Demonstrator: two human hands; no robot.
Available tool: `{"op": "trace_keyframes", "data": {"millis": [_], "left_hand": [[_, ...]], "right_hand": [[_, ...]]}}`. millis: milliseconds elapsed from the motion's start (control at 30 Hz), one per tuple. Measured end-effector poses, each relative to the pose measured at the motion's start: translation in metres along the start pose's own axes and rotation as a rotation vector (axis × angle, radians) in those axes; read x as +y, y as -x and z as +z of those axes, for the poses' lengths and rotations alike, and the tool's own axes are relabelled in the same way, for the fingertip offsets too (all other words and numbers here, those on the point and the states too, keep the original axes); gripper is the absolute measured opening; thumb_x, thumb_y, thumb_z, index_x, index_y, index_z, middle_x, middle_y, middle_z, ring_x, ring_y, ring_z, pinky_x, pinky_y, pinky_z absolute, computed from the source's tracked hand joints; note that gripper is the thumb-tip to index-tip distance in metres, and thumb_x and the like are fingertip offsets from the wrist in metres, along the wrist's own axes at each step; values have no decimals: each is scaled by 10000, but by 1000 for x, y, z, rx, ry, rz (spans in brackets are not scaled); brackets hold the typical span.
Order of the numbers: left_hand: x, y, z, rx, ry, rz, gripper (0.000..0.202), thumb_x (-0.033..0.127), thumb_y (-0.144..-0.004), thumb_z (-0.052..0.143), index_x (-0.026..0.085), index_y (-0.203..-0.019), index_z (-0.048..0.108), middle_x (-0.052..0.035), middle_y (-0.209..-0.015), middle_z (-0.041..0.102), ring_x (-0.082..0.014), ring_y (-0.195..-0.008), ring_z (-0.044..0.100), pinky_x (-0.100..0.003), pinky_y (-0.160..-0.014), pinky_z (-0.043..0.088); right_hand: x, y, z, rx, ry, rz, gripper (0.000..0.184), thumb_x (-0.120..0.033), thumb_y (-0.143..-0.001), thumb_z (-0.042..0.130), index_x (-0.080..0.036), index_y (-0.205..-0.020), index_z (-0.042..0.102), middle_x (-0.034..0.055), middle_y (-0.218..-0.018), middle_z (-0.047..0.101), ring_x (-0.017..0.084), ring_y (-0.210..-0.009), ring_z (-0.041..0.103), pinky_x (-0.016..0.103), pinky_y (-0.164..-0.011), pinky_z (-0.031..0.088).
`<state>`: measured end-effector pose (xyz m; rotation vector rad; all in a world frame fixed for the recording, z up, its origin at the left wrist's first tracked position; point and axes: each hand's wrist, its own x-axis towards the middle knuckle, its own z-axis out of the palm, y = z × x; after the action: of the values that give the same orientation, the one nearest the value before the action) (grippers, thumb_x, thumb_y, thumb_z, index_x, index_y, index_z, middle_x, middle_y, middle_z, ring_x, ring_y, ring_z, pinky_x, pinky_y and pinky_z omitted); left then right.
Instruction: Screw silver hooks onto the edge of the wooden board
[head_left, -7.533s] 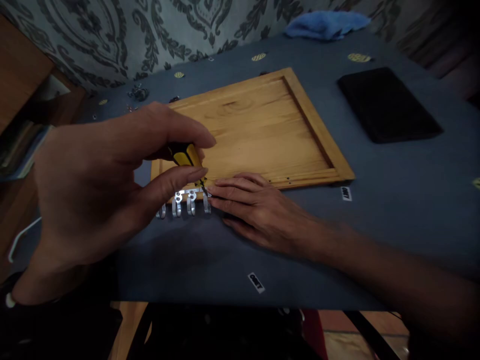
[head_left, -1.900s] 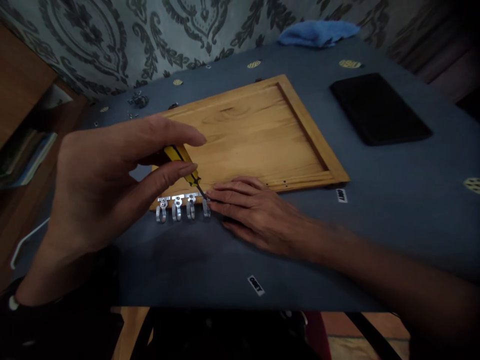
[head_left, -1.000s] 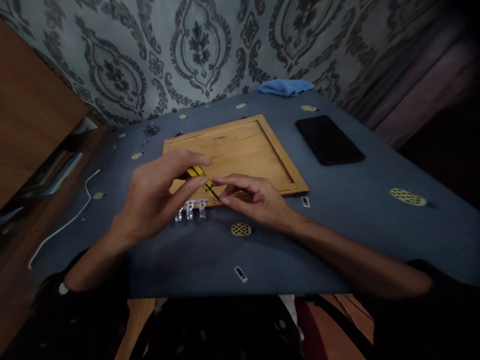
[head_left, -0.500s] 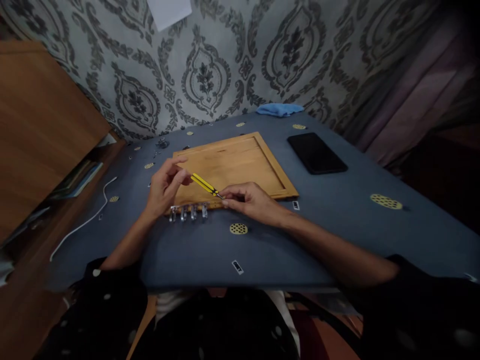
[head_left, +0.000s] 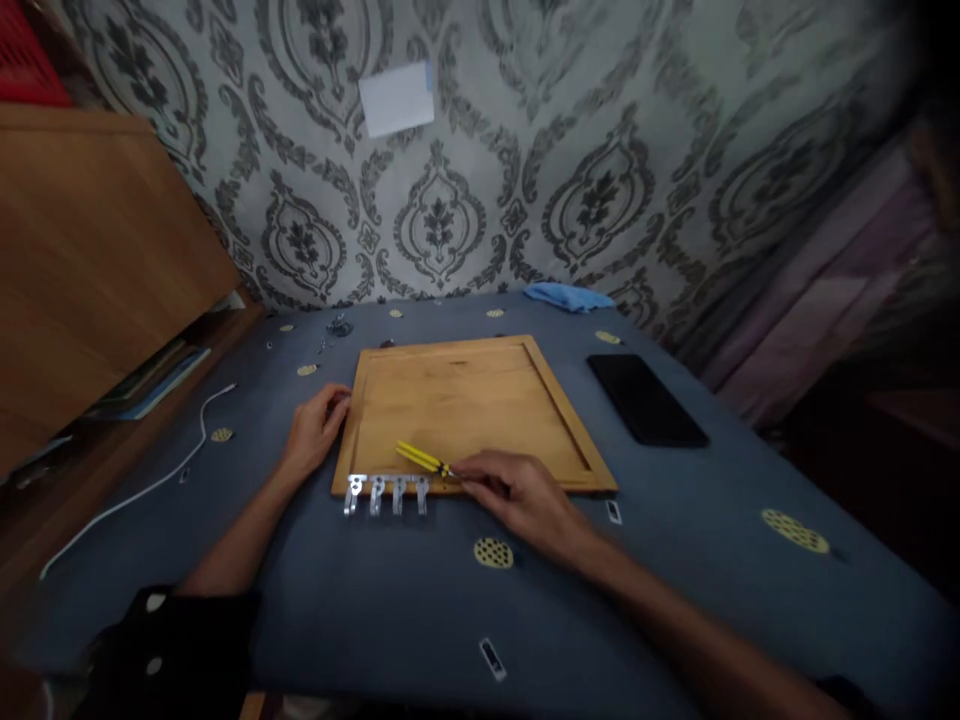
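Observation:
My right hand (head_left: 517, 495) is closed around the metal end of small yellow-handled pliers (head_left: 422, 457). Their handles point left, over the near edge of a framed wooden panel (head_left: 450, 400) lying flat on the table. Just left of the pliers, several silver metal clips (head_left: 399, 494) sit in a row along that near edge. My left hand (head_left: 319, 428) is beside the panel's left edge, with its fingers curled and thumb close to them. Whatever its fingertips hold, if anything, is hidden.
A black tablet-like slab (head_left: 646, 400) lies right of the panel, with a blue cloth (head_left: 568, 297) behind. Small dark metal bits (head_left: 339, 327) lie at the back left. A white cable (head_left: 150, 490) runs along the left, near a wooden cabinet (head_left: 105, 260). A patterned wall stands behind.
My left hand has come down from beside the pliers' handles to the panel's left edge, its fingers now curled. My right hand still holds the pliers. The camera has tilted up.

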<state>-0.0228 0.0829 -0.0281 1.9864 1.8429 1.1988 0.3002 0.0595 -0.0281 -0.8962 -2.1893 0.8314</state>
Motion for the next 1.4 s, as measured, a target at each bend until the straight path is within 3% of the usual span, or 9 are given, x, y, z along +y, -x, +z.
{"op": "trace_keyframes", "data": {"millis": [267, 400, 500, 633, 733, 900, 1133, 1267, 1400], "left_hand": [[-14, 0, 3, 8, 32, -69, 320, 438, -919, 486, 200, -1043, 660, -41, -811, 748, -209, -702, 700, -308, -658, 534], [-18, 1, 4, 0, 44, -91, 323, 452, -932, 476, 206, -1042, 654, -46, -842, 754, -218, -748, 724, -321, -694, 559], [-24, 2, 5, 0, 36, -110, 326, 447, -959, 461, 202, -1062, 650, -43, -847, 746, -210, -757, 728, -319, -704, 573], [-33, 3, 7, 8, -16, -140, 316, 422, -1019, 461, 176, -1101, 641, -33, -841, 719, -178, -736, 704, -313, -696, 585], [-37, -4, 10, 21, -97, -149, 294, 403, -1028, 541, 144, -1121, 645, -44, -934, 706, -167, -809, 695, -351, -766, 598], [-45, -44, 12, 65, -302, -125, 278, 363, -991, 624, 165, -1185, 651, -97, -1226, 666, -230, -1095, 660, -458, -957, 571], [-75, -133, 1, 185, -520, -186, 346, 366, -985, 633, 170, -1269, 615, -112, -1303, 630, -252, -1139, 645, -480, -967, 569], [-94, -164, -2, 129, -572, -153, 350, 365, -982, 638, 166, -1268, 615, -110, -1294, 634, -251, -1130, 649, -477, -957, 574], [-108, -178, -2, 47, -602, -95, 341, 365, -983, 637, 169, -1262, 620, -109, -1295, 635, -250, -1132, 648, -477, -962, 571]], "right_hand": [[8, -20, -3, 17, 239, -176, 270, -101, -930, 535, -210, -1021, 765, 47, -860, 770, 176, -778, 737, 273, -703, 580], [19, -40, -2, 111, 327, -236, 308, -113, -964, 487, -196, -1092, 754, 102, -929, 751, 236, -843, 713, 373, -783, 596], [24, -45, 2, 189, 317, -297, 326, -117, -980, 461, -188, -1145, 733, 121, -986, 747, 258, -909, 700, 413, -811, 604], [28, -41, 3, 234, 266, -351, 313, -111, -981, 483, -200, -1161, 724, 96, -953, 763, 229, -888, 713, 376, -789, 620], [28, -39, 1, 228, 221, -363, 305, -103, -975, 503, -194, -1174, 716, 83, -946, 781, 206, -852, 738, 343, -757, 636], [30, -40, 0, 225, 172, -351, 315, -96, -957, 502, -202, -1143, 733, 74, -972, 807, 202, -855, 778, 335, -764, 656], [35, -42, 0, 159, 103, -261, 320, -140, -946, 493, -218, -1086, 769, 72, -979, 819, 210, -864, 796, 329, -769, 666], [36, -43, -3, 120, 92, -197, 315, -153, -950, 502, -221, -1087, 778, 83, -1007, 819, 216, -894, 798, 323, -795, 664], [36, -43, -3, 112, 90, -184, 324, -153, -939, 515, -233, -1115, 776, 85, -1019, 818, 223, -886, 800, 319, -777, 669]]}}
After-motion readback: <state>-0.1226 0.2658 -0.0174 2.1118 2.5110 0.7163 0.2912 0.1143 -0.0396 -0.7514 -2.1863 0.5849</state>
